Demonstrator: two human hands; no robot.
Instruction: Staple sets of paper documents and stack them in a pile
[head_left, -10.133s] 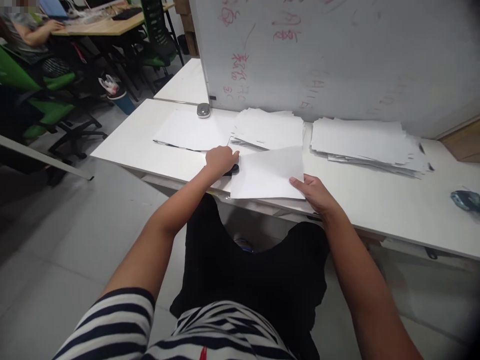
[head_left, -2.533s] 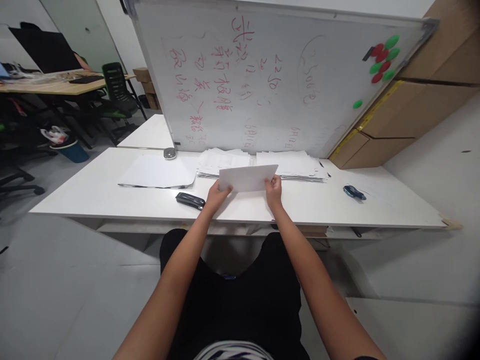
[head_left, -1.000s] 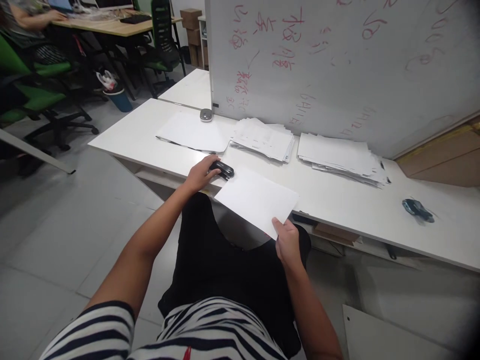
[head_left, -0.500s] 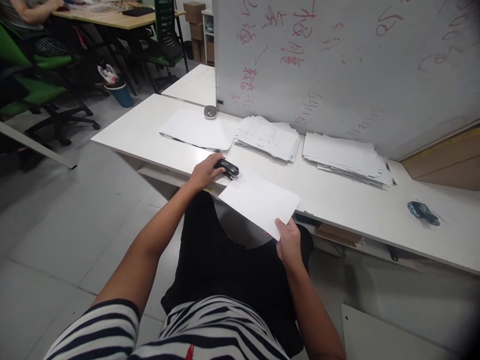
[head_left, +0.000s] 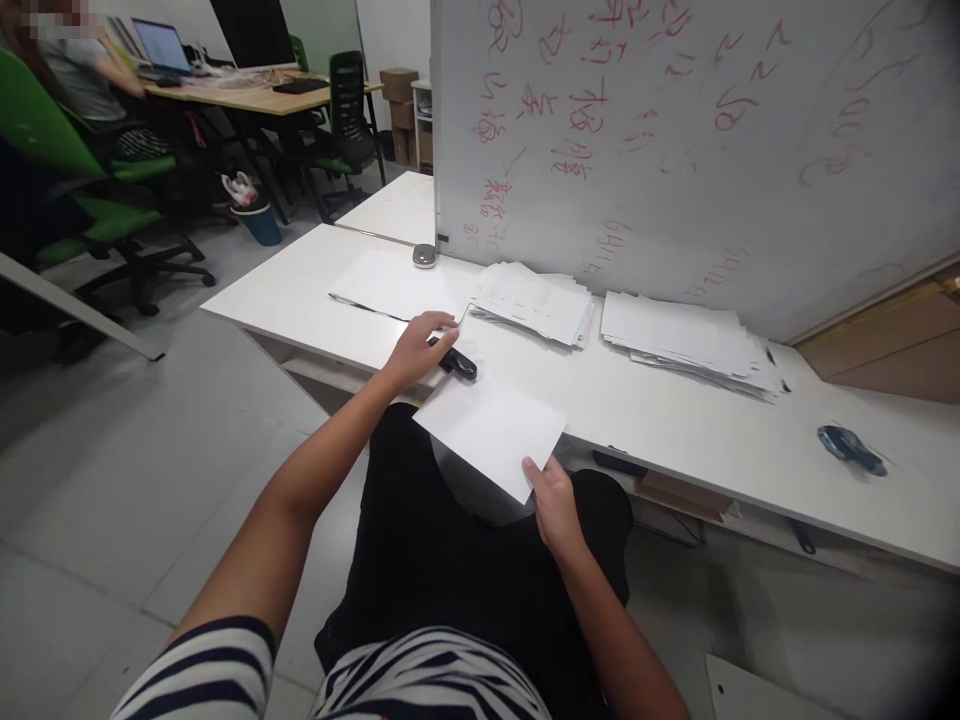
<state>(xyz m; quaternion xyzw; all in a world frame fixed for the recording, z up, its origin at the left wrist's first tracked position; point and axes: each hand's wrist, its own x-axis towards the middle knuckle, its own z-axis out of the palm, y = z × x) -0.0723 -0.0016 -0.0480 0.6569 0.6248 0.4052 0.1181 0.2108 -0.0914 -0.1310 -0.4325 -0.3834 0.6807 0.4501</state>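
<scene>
Loosely, your left hand [head_left: 426, 350] lay spread over the black stapler [head_left: 463, 366]; your right hand [head_left: 557, 503] pinched the paper [head_left: 491, 425] near one corner, a one-sided grip that risked skewing.

Red handwriting [head_left: 581, 115] on the whiteboard [head_left: 697, 200], mostly illegible, with a faint "6月11日" [head_left: 616, 248]

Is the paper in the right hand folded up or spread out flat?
Spread out flat. The paper shows one broad white face with no visible crease, and the right hand holds it by an edge.
</scene>
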